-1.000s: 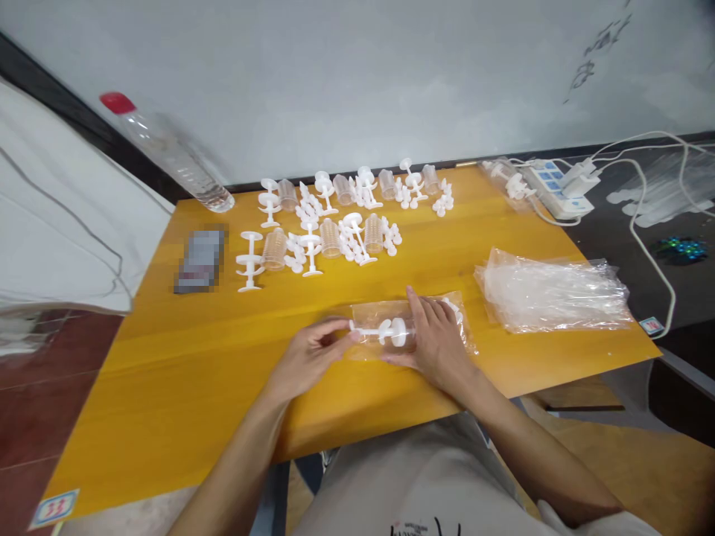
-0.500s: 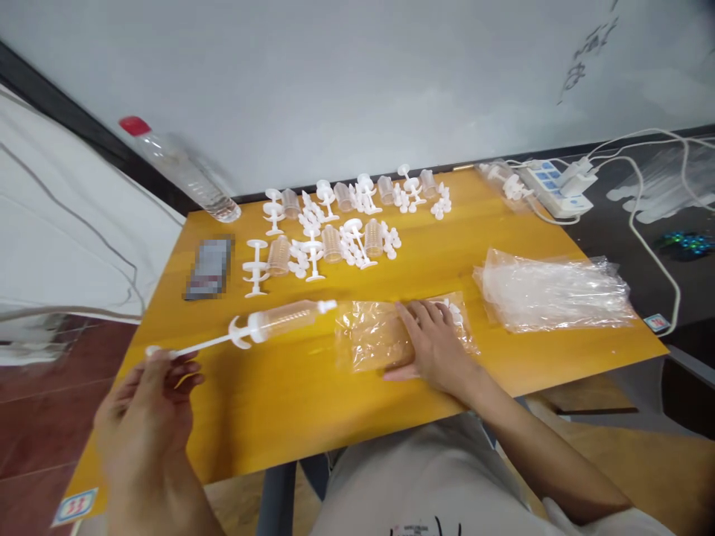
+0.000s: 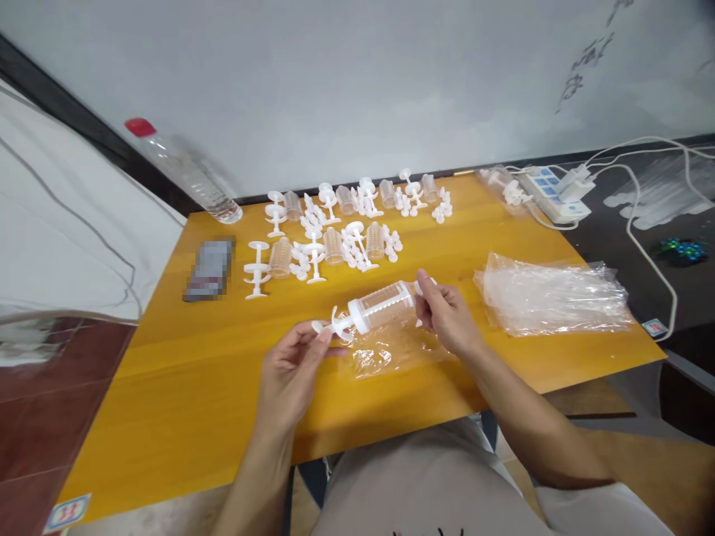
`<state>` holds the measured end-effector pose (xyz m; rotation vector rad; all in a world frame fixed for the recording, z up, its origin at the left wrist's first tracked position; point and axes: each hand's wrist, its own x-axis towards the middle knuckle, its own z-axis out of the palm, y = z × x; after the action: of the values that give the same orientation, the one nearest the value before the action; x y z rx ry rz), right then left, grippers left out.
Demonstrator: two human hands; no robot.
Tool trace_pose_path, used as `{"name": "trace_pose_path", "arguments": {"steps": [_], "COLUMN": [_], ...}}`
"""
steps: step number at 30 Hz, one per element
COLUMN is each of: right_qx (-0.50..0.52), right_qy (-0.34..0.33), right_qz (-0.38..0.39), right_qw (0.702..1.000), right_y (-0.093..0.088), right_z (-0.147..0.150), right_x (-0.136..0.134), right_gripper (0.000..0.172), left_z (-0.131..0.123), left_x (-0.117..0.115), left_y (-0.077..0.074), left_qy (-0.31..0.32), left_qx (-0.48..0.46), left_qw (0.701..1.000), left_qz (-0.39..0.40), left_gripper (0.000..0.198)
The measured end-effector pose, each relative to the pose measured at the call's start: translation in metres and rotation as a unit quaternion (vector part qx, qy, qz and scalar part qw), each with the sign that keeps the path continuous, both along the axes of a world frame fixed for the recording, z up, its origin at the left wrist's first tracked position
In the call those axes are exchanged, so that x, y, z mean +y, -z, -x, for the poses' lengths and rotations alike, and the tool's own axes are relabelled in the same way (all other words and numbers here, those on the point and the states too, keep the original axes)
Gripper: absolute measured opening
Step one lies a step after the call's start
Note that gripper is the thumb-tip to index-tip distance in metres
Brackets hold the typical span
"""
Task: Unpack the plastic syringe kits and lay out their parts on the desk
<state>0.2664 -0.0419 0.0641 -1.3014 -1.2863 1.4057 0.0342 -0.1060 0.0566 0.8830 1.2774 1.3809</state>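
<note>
A clear plastic syringe with white fittings is held level above the table between my two hands. My left hand pinches the white plunger end, and the plunger is pushed most of the way in. Around the white tip at the other end, the fingers of my right hand are closed. Below the syringe lies a clear plastic bag, partly hidden by it and by my right hand. Two rows of clear barrels, white plungers and small white pieces lie behind.
A stack of clear bags lies on the right of the yellow table. At the left are a phone-like blurred object and a red-capped bottle. A power strip with white cables and a bagged syringe sit back right.
My left hand has moved right with the syringe, and the plunger has gone in. My right hand has left the plastic bag and now grips the syringe's tip.
</note>
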Motion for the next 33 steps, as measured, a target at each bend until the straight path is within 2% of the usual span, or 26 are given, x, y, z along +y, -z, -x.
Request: {"name": "trace_pose_path", "arguments": {"steps": [1, 4, 6, 9, 11, 13, 15, 18, 20, 23, 26, 27, 30, 33], "right_qx": [0.031, 0.101, 0.104, 0.042, -0.009, -0.044, -0.057, -0.049, -0.036, -0.041, -0.037, -0.025, -0.018, -0.046], "right_qy": [0.007, 0.013, -0.001, -0.013, -0.036, -0.083, -0.114, -0.098, -0.093, -0.110, -0.150, -0.158, -0.133, -0.100], "right_qz": [0.017, 0.064, 0.066, -0.022, -0.116, -0.168, -0.153, -0.087, -0.059, -0.081, -0.115, -0.108, -0.071, -0.062], "right_qw": [0.999, 0.993, 0.992, 0.999, 0.993, 0.981, 0.980, 0.990, 0.993, 0.990, 0.981, 0.981, 0.988, 0.992], "right_y": [0.003, 0.016, 0.022, 0.022, 0.017, 0.010, 0.004, 0.001, 0.000, -0.004, -0.006, -0.006, -0.006, -0.013], "right_z": [-0.002, -0.003, -0.001, -0.003, -0.009, -0.018, -0.025, -0.029, -0.029, -0.031, -0.036, -0.037, -0.038, -0.035], "right_x": [0.001, 0.000, -0.004, -0.014, -0.021, -0.026, -0.029, -0.028, -0.027, -0.027, -0.031, -0.032, -0.032, -0.027], "right_gripper": [0.069, 0.065, 0.063, 0.061, 0.058, 0.050, 0.045, 0.055, 0.061, 0.055, 0.034, 0.033, 0.038, 0.055], "left_z": [0.000, -0.007, -0.015, -0.022, -0.021, -0.015, -0.009, -0.001, 0.001, 0.001, 0.001, 0.002, 0.004, 0.007], "left_x": [0.000, 0.000, 0.003, 0.011, 0.015, 0.016, 0.013, 0.004, 0.000, 0.001, 0.004, 0.004, 0.001, -0.002], "left_y": [-0.001, -0.004, -0.005, -0.001, 0.002, 0.004, 0.003, -0.003, -0.006, -0.002, 0.007, 0.009, 0.011, 0.007], "left_qy": [0.027, 0.065, 0.056, 0.066, 0.100, 0.128, 0.123, 0.101, 0.102, 0.092, 0.095, 0.097, 0.097, 0.104], "left_qx": [0.004, 0.024, 0.053, 0.008, -0.062, -0.095, -0.070, 0.034, 0.077, 0.029, -0.051, -0.058, -0.014, 0.062], "left_qw": [1.000, 0.998, 0.997, 0.995, 0.982, 0.967, 0.974, 0.992, 0.991, 0.994, 0.988, 0.987, 0.994, 0.992], "left_qz": [-0.005, -0.003, 0.013, 0.073, 0.146, 0.197, 0.174, 0.065, 0.028, 0.049, 0.106, 0.111, 0.056, 0.015], "left_gripper": [0.035, 0.069, 0.071, 0.047, 0.053, 0.058, 0.054, 0.052, 0.053, 0.049, 0.051, 0.051, 0.050, 0.050]}}
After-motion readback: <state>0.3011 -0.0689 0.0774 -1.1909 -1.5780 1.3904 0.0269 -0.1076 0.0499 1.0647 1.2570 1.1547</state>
